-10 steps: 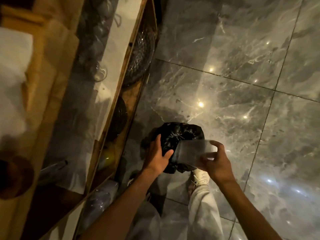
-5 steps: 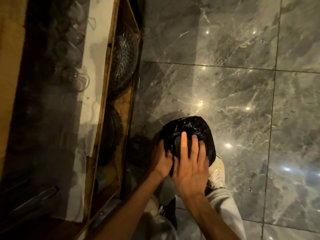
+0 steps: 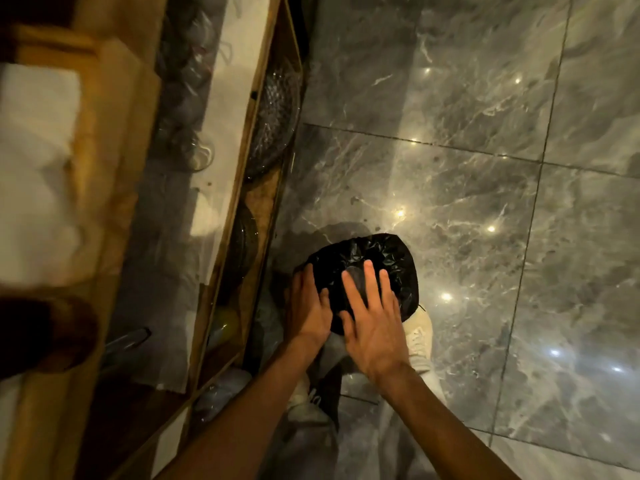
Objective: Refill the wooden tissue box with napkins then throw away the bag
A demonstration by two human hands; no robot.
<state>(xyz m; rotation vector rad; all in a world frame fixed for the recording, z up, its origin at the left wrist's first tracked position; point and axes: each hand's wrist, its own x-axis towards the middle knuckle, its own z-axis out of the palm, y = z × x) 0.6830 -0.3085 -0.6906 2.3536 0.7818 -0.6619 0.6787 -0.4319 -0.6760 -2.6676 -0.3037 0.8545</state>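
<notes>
Grey marble floor (image 3: 450, 174) fills the right of the frame; a black-lined bin (image 3: 377, 258) sits at lower centre. My left hand (image 3: 308, 306) grips the liner's near rim, and my right hand (image 3: 372, 317) is spread flat above the mouth. I judge the bag (image 3: 355, 277) is the pale patch under my fingers; its long axis I cannot tell. I'd press it well down, keeping the liner taut.

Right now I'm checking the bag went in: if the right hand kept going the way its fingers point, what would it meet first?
Probably the black bin liner; the right hand hovers open above it, though depth is unclear.
</notes>
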